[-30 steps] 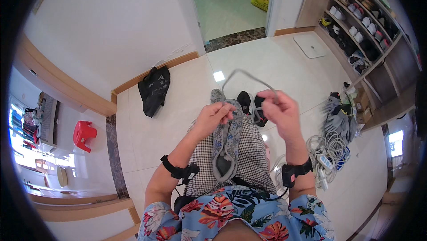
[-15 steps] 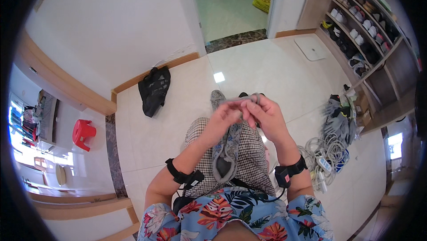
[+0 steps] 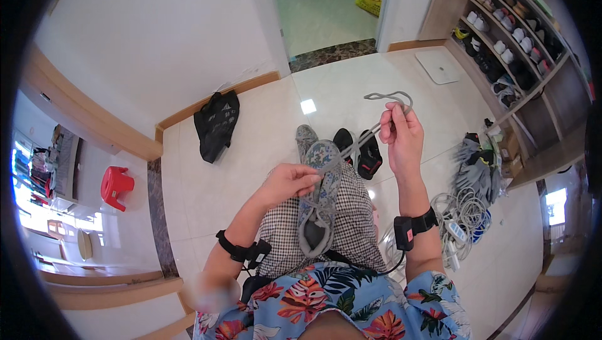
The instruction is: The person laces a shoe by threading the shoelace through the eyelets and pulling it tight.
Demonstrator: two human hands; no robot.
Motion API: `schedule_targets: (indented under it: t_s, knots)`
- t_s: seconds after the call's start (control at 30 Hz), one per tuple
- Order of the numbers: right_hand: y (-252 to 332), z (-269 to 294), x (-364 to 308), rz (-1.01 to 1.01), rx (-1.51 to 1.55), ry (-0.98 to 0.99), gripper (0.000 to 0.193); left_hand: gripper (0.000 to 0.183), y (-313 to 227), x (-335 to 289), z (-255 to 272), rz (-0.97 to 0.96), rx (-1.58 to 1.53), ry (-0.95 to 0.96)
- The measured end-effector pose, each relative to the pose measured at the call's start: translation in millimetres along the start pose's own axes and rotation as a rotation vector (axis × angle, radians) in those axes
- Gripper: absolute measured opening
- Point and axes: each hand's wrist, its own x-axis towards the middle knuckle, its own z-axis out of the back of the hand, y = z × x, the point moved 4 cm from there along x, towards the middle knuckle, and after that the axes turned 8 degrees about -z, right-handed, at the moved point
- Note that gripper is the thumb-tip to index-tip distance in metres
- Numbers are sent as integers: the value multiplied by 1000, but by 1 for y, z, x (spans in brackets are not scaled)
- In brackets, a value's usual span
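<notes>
A grey-blue patterned shoe (image 3: 330, 197) lies on my checked trousers, its opening toward me and its toe pointing away. From its upper a long grey shoelace (image 3: 365, 140) stretches up to the right. My right hand (image 3: 404, 136) is raised beyond the shoe's right side, pinching this lace, whose free end loops above the fingertips. At the shoe's left edge, my left hand (image 3: 288, 184) has its fingers closed on the lace close to the upper. A similar grey patterned shoe (image 3: 305, 133) shows beyond the toe, partly hidden.
Black shoes (image 3: 370, 158) stand on the tiles ahead. A black bag (image 3: 217, 127) leans by the wall; a red stool (image 3: 116, 187) is farther left. On the right are coiled cables (image 3: 461, 217), grey gloves (image 3: 473, 174), a flat white scale (image 3: 437, 67) and a shoe cabinet (image 3: 501, 101).
My hands were together over the shoe and have parted. The right one moved up and right, drawing out the lace; the left moved left and down to the shoe's side.
</notes>
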Motion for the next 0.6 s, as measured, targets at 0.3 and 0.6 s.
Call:
schedule_targets:
  t_s: [0.3,0.6]
  knots:
    - [-46,-8,-20,156,-1194,82,48,23,-29,13,-5,-107,-422,-246]
    - [-58,-43,-57,-375,-591,540,21,24,-31,34,-11,-166,-424,-264]
